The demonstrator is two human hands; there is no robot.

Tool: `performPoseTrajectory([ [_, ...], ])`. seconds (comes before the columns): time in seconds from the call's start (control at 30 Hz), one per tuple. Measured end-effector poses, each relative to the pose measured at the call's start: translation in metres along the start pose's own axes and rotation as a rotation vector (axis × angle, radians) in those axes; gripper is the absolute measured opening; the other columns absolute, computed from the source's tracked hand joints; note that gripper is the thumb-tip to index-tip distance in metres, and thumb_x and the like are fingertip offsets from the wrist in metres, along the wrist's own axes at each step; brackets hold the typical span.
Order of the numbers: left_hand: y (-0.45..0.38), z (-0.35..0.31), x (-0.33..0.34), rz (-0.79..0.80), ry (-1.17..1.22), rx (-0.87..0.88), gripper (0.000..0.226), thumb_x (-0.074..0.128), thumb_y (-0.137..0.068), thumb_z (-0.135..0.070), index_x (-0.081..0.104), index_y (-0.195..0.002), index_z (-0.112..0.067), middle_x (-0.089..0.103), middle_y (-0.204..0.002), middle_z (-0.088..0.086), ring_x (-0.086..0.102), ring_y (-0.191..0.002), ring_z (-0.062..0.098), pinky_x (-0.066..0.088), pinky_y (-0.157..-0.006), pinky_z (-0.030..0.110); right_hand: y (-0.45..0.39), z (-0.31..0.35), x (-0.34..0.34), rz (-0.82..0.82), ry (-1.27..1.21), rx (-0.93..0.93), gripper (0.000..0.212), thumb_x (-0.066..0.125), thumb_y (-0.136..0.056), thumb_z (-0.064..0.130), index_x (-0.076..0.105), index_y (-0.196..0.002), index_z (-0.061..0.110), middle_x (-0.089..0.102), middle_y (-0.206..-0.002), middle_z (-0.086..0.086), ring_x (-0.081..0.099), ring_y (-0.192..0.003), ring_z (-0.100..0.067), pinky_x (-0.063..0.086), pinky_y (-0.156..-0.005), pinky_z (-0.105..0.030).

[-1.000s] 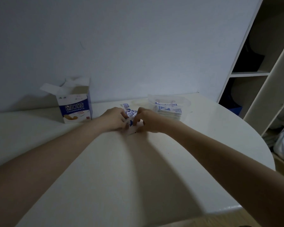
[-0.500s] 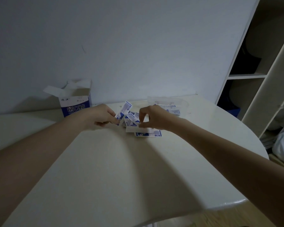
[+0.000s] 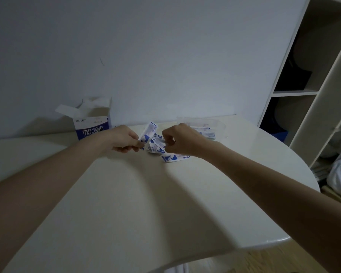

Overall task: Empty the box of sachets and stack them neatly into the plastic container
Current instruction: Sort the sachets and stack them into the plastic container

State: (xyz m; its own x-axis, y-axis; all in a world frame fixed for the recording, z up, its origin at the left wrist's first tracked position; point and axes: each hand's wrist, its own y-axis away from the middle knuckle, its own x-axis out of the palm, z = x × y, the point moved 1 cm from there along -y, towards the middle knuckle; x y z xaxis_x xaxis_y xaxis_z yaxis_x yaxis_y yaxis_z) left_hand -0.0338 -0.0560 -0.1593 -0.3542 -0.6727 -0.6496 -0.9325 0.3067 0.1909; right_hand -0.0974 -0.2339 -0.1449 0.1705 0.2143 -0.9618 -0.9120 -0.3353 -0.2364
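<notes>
Tabletop (image 3: pixel 126 203), white and rounded, carries everything; both forearms reach across it toward its far edge by the wall. A shelf unit (image 3: pixel 311 91) stands off the right edge.

The box (image 3: pixel 92 125), blue and white with its top flaps open, stands upright at the far left of the tabletop, partly hidden behind the left wrist. The plastic container (image 3: pixel 219 125), clear and shallow, sits at the far edge behind the right hand, with stacked sachets (image 3: pixel 207 133) showing inside it.

The left hand (image 3: pixel 122 138) has its fingers curled, thumb and fingertips pinching one sachet (image 3: pixel 149 132) that stands tilted upward from the grip. The right hand (image 3: pixel 182 139) is knuckles-up with fingers curled down over the loose pile (image 3: pixel 156 145) lying between the hands; whether it actually grips one there cannot be told. One more sachet (image 3: pixel 174 157) lies flat just nearer the front, under the right wrist.

Compared with half a second ago, hands and sachets sit almost the same. A second ago both hands were pressed together over the pile, and no sachet was raised.
</notes>
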Motion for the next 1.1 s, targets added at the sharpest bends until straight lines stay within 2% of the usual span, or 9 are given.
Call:
performPoseTrajectory([
  [0.07, 0.002, -0.002, 0.002, 0.012, 0.009, 0.005, 0.015, 0.068, -0.083, -0.013, 0.066, -0.068, -0.011, 0.057, -0.062, 0.001, 0.042, -0.052, 0.010, 0.039, -0.039, 0.011, 0.001, 0.001, 0.001, 0.024, 0.021, -0.011, 0.035, 0.060, -0.078, 0.012, 0.036, -0.054, 0.018, 0.042, -0.060, 0.001, 0.042, -0.066, -0.021, 0.025, -0.050, -0.026],
  [0.17, 0.003, -0.003, 0.002, -0.003, -0.009, 0.007, 0.012, 0.067, -0.083, -0.012, 0.067, -0.071, -0.012, 0.057, -0.065, 0.001, 0.046, -0.054, 0.010, 0.043, -0.041, 0.010, 0.002, 0.001, 0.003, 0.076, -0.034, -0.029, 0.014, 0.068, -0.080, 0.019, 0.058, -0.076, 0.009, 0.053, -0.081, -0.005, 0.045, -0.062, -0.015, 0.032, -0.049, -0.019],
  [0.33, 0.008, -0.007, -0.003, 0.007, -0.037, 0.034, 0.010, 0.068, -0.083, -0.015, 0.068, -0.072, -0.015, 0.057, -0.067, 0.000, 0.048, -0.057, 0.008, 0.046, -0.046, 0.009, 0.001, -0.002, -0.002, -0.017, -0.215, -0.002, 0.018, 0.064, -0.085, 0.011, 0.055, -0.099, 0.006, 0.067, -0.090, -0.013, 0.049, -0.049, -0.008, 0.045, -0.047, -0.018],
  [0.47, 0.010, -0.013, 0.001, 0.044, -0.031, 0.070, 0.011, 0.066, -0.084, -0.016, 0.067, -0.073, -0.016, 0.057, -0.069, 0.000, 0.049, -0.062, 0.008, 0.048, -0.055, 0.012, -0.002, -0.003, -0.007, -0.021, -0.123, -0.023, 0.016, 0.066, -0.083, 0.014, 0.069, -0.097, 0.006, 0.062, -0.095, -0.009, 0.048, -0.071, -0.013, 0.036, -0.067, -0.020],
  [0.57, 0.009, -0.012, 0.002, 0.035, -0.050, 0.042, 0.013, 0.064, -0.085, -0.015, 0.065, -0.072, -0.015, 0.058, -0.069, 0.000, 0.050, -0.061, 0.008, 0.048, -0.057, 0.014, -0.002, -0.002, -0.010, -0.058, -0.156, 0.012, 0.015, 0.065, -0.084, 0.019, 0.070, -0.095, 0.010, 0.049, -0.077, 0.001, 0.044, -0.064, -0.011, 0.034, -0.058, -0.013],
  [0.67, 0.007, -0.010, 0.002, -0.007, -0.020, 0.042, 0.014, 0.066, -0.085, -0.015, 0.066, -0.070, -0.014, 0.060, -0.066, 0.000, 0.052, -0.059, 0.008, 0.049, -0.051, 0.011, -0.001, -0.005, -0.015, -0.170, -0.652, 0.203, 0.015, 0.056, -0.089, 0.012, 0.061, -0.076, 0.010, 0.052, -0.049, 0.004, 0.037, -0.034, -0.002, 0.028, -0.035, -0.009],
  [0.77, 0.008, -0.012, 0.005, 0.028, 0.147, 0.096, 0.014, 0.064, -0.086, -0.014, 0.068, -0.073, -0.015, 0.067, -0.063, -0.005, 0.060, -0.058, 0.003, 0.051, -0.051, 0.009, 0.001, -0.005, -0.016, -0.069, -1.000, 0.310, 0.013, 0.050, -0.089, 0.005, 0.062, -0.084, 0.003, 0.062, -0.054, -0.004, 0.039, -0.031, -0.006, 0.028, -0.033, -0.014],
  [1.0, 0.017, -0.027, 0.009, 0.236, 0.308, 0.188, 0.019, 0.055, -0.086, 0.005, 0.069, -0.080, -0.006, 0.072, -0.070, -0.003, 0.067, -0.066, 0.001, 0.055, -0.065, 0.011, 0.001, -0.013, -0.006, -0.083, -0.931, 0.370, 0.011, 0.053, -0.088, 0.005, 0.062, -0.086, 0.010, 0.063, -0.062, -0.007, 0.040, -0.030, -0.005, 0.030, -0.035, -0.016],
  [1.1, 0.013, -0.030, 0.011, 0.132, 0.249, 0.225, 0.012, 0.061, -0.086, -0.005, 0.068, -0.076, -0.007, 0.069, -0.064, 0.000, 0.065, -0.060, 0.004, 0.057, -0.070, 0.015, 0.001, -0.012, -0.007, -0.071, -0.882, 0.377, 0.007, 0.056, -0.087, 0.007, 0.062, -0.088, 0.011, 0.064, -0.064, -0.005, 0.046, -0.034, -0.006, 0.033, -0.035, -0.017],
])
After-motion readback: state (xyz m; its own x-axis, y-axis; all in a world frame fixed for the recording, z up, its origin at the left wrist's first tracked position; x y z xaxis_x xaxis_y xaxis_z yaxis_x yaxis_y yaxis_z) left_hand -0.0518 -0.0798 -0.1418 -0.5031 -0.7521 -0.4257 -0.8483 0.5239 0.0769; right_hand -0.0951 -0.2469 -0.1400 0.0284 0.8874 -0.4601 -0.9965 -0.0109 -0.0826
